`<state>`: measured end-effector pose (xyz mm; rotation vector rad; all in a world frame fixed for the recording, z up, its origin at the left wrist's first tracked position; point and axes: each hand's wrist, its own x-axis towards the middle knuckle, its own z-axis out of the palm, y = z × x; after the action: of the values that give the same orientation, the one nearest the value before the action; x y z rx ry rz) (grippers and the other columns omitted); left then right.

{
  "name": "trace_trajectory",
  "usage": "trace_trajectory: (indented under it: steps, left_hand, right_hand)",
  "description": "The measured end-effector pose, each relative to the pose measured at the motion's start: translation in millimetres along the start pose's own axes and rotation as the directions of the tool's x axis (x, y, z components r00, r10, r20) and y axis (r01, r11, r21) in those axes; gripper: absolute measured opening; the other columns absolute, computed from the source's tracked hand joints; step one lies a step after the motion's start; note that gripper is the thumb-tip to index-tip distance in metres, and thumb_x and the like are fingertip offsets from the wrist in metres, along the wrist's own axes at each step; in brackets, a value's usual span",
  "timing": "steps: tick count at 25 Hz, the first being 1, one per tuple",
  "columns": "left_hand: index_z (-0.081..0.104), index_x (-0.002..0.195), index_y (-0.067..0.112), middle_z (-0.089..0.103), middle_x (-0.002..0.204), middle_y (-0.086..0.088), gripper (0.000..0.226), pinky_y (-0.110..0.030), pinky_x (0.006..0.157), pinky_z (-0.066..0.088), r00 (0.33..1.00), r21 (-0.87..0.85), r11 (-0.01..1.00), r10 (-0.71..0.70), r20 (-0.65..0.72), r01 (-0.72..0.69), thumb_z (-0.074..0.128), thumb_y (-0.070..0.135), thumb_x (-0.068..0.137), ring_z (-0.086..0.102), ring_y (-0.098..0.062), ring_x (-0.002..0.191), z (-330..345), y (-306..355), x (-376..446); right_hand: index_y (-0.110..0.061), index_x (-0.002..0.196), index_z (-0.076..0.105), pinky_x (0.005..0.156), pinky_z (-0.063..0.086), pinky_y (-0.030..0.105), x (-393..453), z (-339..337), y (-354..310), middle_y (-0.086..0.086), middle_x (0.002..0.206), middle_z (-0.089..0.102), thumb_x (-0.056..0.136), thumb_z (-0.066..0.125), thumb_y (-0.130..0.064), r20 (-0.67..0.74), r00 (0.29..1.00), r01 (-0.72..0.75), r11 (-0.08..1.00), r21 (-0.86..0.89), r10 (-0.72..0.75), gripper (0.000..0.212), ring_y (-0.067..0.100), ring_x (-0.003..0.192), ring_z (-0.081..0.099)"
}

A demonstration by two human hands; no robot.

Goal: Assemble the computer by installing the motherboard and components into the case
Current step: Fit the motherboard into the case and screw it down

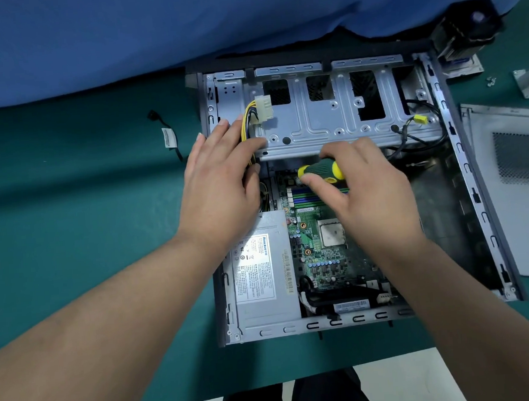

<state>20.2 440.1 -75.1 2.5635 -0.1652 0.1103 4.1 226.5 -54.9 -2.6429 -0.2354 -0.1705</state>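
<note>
An open grey computer case [470,167] lies on the green mat. Inside it sit a green motherboard [320,259] with a square CPU [331,234], a silver power supply [262,278] at the near left, and a metal drive cage [344,113] across the far half. My right hand [369,193] grips a green and yellow screwdriver [319,170] over the board's far edge, below the cage. My left hand [221,184] rests with straight fingers on the case's left side, touching the yellow and black power cables [246,120] that end in a white connector [264,109].
The grey side panel [512,183] lies right of the case. A black CPU cooler [464,29] stands at the far right, with small screws [491,81] and a metal bracket [527,83] near it. A loose black cable [169,136] lies left. Blue cloth [120,32] covers the far side.
</note>
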Motion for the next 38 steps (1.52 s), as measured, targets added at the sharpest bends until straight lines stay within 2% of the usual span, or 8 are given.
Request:
trace_trajectory:
  steps: [2, 6, 11, 16, 24, 28, 31, 38]
  left_hand:
    - [0.060, 0.138, 0.028, 0.043, 0.160, 0.003, 0.041, -0.042, 0.128, 0.009, 1.000, 0.003, 1.000, 0.002, -0.004, -0.002, 0.055, 0.018, 0.099, 0.025, -0.021, 0.154, -0.4, 0.3, -0.2]
    - [0.060, 0.138, 0.026, 0.042, 0.160, 0.001, 0.041, -0.042, 0.128, 0.008, 1.000, 0.007, 1.000, 0.001, 0.003, -0.001, 0.055, 0.016, 0.099, 0.025, -0.022, 0.154, -1.3, 2.3, -0.6]
    - [0.061, 0.137, 0.025, 0.042, 0.160, -0.001, 0.041, -0.042, 0.128, 0.009, 1.000, 0.000, 1.000, -0.008, 0.002, 0.008, 0.057, 0.015, 0.098, 0.026, -0.022, 0.154, -2.0, 4.6, -1.6]
    - [0.062, 0.136, 0.023, 0.042, 0.160, -0.002, 0.041, -0.043, 0.128, 0.010, 1.000, 0.004, 1.000, -0.008, 0.002, 0.008, 0.058, 0.013, 0.097, 0.028, -0.024, 0.153, -4.6, 6.7, -1.2]
    - [0.062, 0.135, 0.025, 0.043, 0.160, -0.002, 0.039, -0.039, 0.128, 0.007, 1.000, 0.013, 1.000, -0.009, -0.003, 0.009, 0.056, 0.014, 0.097, 0.029, -0.025, 0.152, -4.0, 7.0, -1.4]
    - [0.062, 0.134, 0.025, 0.043, 0.160, -0.002, 0.040, -0.040, 0.128, 0.009, 1.000, 0.016, 1.000, -0.009, -0.005, 0.009, 0.057, 0.014, 0.097, 0.030, -0.025, 0.152, -3.9, 6.9, -1.5]
    - [0.062, 0.135, 0.025, 0.042, 0.161, -0.002, 0.040, -0.040, 0.128, 0.008, 1.000, 0.027, 1.000, -0.009, 0.002, 0.009, 0.056, 0.015, 0.097, 0.028, -0.024, 0.153, -4.0, 6.6, -1.7]
    - [0.061, 0.136, 0.026, 0.041, 0.161, -0.002, 0.041, -0.039, 0.128, 0.007, 1.000, 0.036, 0.999, -0.014, 0.001, 0.014, 0.056, 0.015, 0.098, 0.027, -0.023, 0.153, -4.6, 7.7, -2.2]
  right_hand:
    - [-0.017, 0.126, 0.053, 0.061, 0.043, 0.035, 2.3, -4.5, -2.7, 0.002, 0.107, 0.059, 0.101, 0.056, -0.048, 0.069, 0.998, 0.006, 0.992, -0.125, 0.002, 0.040, 0.026, 0.084, 0.059]
    - [-0.013, 0.138, 0.052, 0.067, 0.036, 0.034, 3.5, -21.0, -7.5, 0.006, 0.125, 0.055, 0.101, 0.053, -0.032, 0.193, 0.979, 0.076, 0.997, -0.034, -0.068, 0.042, 0.027, 0.085, 0.060]
    - [-0.020, 0.124, 0.051, 0.064, 0.050, 0.042, 17.4, -25.8, -22.4, 0.009, 0.102, 0.062, 0.104, 0.035, -0.057, 0.243, 0.969, 0.024, 0.957, -0.288, 0.048, 0.045, 0.039, 0.083, 0.063]
    - [-0.014, 0.128, 0.046, 0.063, 0.039, 0.037, 19.8, -28.1, -27.0, 0.011, 0.118, 0.052, 0.098, 0.049, -0.026, 0.349, 0.934, 0.154, 0.967, -0.203, -0.075, 0.033, 0.035, 0.086, 0.059]
    - [-0.008, 0.122, 0.053, 0.057, 0.034, 0.036, 15.8, -25.3, -21.5, 0.014, 0.098, 0.066, 0.105, 0.050, -0.033, 0.236, 0.968, 0.137, 0.970, -0.199, -0.088, 0.030, 0.037, 0.075, 0.064]
    - [-0.009, 0.116, 0.052, 0.057, 0.044, 0.040, 12.8, -21.6, -25.1, 0.011, 0.086, 0.066, 0.106, 0.046, -0.044, 0.182, 0.983, 0.035, 0.978, -0.205, 0.003, 0.038, 0.039, 0.073, 0.065]
    - [-0.009, 0.105, 0.051, 0.052, 0.039, 0.038, 10.6, -17.2, -28.7, 0.011, 0.076, 0.064, 0.104, 0.041, -0.056, 0.141, 0.988, -0.019, 0.953, -0.301, 0.064, 0.048, 0.039, 0.066, 0.065]
    - [-0.008, 0.127, 0.052, 0.067, 0.036, 0.036, 19.7, -22.9, -20.5, 0.012, 0.122, 0.053, 0.099, 0.052, -0.032, 0.285, 0.958, 0.071, 0.989, -0.130, -0.031, 0.037, 0.033, 0.088, 0.061]
